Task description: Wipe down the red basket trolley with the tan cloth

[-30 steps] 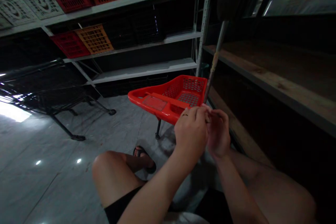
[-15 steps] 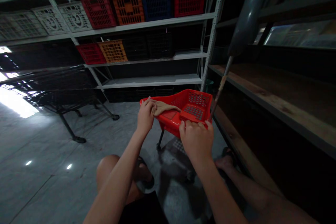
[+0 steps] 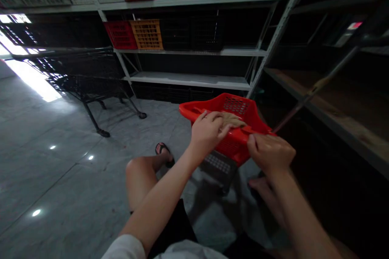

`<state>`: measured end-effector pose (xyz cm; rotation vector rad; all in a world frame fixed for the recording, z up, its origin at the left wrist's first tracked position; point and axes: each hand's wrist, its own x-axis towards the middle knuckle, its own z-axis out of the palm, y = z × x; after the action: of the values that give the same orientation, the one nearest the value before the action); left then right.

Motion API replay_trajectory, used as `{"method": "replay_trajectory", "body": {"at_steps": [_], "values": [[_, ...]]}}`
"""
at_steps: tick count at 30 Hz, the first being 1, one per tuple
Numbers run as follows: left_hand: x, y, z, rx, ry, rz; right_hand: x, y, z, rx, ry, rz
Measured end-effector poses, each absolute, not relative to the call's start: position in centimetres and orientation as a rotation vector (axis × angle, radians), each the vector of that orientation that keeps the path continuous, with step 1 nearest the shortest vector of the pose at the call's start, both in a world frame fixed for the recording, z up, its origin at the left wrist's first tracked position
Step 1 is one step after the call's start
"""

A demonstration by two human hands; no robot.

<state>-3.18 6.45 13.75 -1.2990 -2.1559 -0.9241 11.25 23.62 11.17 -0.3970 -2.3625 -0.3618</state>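
Observation:
A small red plastic shopping cart (image 3: 238, 145) stands on the floor in front of me, between my legs. My left hand (image 3: 208, 129) rests at its near left side, with fingers closed over a tan cloth (image 3: 233, 119) that lies against the red plastic. The cloth is partly covered by that hand. My right hand (image 3: 272, 153) is wrapped round the near right rim of the cart; its fingertips are hidden. Below the basket is a grey lower rack (image 3: 217, 166).
A white metal shelf (image 3: 194, 80) holding several coloured crates (image 3: 147, 34) runs behind the cart. A black cart (image 3: 91, 77) stands to the left. On the right, a slim pole (image 3: 316, 87) slants in front of a wooden shelf (image 3: 340, 117).
My left hand has moved right with the cloth, from the cart's left corner towards its middle. My right hand stays on the rim. The cart has turned, and the view has tipped downward.

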Motion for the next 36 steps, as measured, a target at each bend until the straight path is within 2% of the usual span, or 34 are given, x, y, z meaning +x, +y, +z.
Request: {"method": "replay_trajectory", "body": {"at_steps": [4, 7, 12, 15, 19, 24, 31, 34, 36], "values": [[-7.3, 5.7, 14.7, -1.134, -2.415, -0.887, 12.4, 27.3, 12.2, -0.499, -2.492, -0.258], [-8.8, 4.9, 15.1, -1.057, -2.56, -0.827, 11.7, 26.9, 13.7, -0.62, -2.565, -0.275], [-5.3, 5.6, 15.2, -0.997, -2.585, -0.67, 6.7, 21.9, 16.1, -0.584, -2.492, -0.042], [-2.5, 6.0, 14.9, -1.081, -2.507, -0.624, 4.7, 20.5, 16.7, -0.597, -2.664, -0.003], [-1.0, 5.1, 14.5, -1.196, -2.484, -0.805, 5.9, 22.6, 16.2, -0.43, -2.761, -0.055], [-1.2, 3.3, 15.0, -1.523, -2.385, -1.217, 7.5, 26.4, 15.7, -0.251, -2.785, 0.077], [-6.3, 5.3, 14.3, -1.777, -2.481, -1.128, 7.2, 30.1, 16.5, -0.094, -2.884, 0.385], [-7.4, 6.0, 12.5, -1.738, -2.415, -1.21, 7.2, 31.7, 16.9, -0.099, -2.921, 0.544], [-6.4, 6.0, 11.3, -1.726, -2.324, -1.294, 7.1, 32.7, 16.9, -0.095, -2.926, 0.539]]}}
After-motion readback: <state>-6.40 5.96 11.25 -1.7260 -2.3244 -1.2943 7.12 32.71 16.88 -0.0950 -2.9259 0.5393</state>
